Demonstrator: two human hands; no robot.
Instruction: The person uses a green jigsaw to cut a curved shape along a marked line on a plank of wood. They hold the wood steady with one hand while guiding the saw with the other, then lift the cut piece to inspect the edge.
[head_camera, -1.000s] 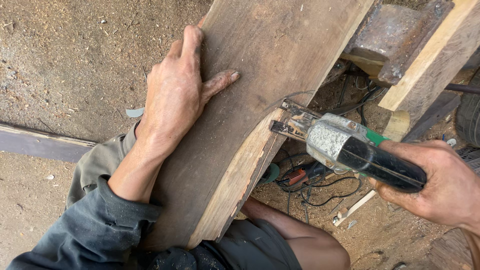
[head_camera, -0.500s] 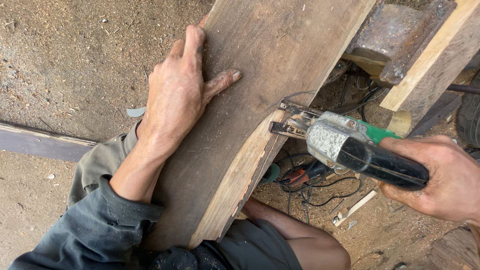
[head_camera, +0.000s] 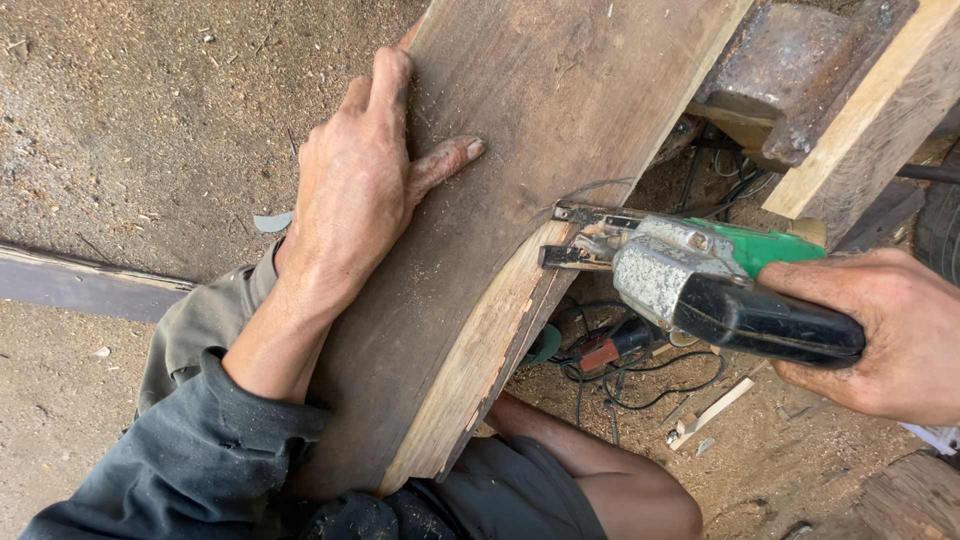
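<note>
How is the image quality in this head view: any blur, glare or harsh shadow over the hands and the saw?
Head view: even, soft daylight with no harsh shadows; the left hand on the plank is sharp, sawdust grains visible; the power saw in the right hand shows a mild sheen on its metal housing, no blown glare; the ground under the plank is darker, cables still readable.

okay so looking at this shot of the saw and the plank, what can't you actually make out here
Head view only:
- Jigsaw blade: hidden at the plank edge.
- Right hand: its fingers wrap under the handle, and the wrist is cut off by the right edge.
- Plank's lower end: hidden by the left sleeve and lap.
- Cables under the plank: tangled, ends hidden.
- Left hand: palm side hidden against the plank.
</note>
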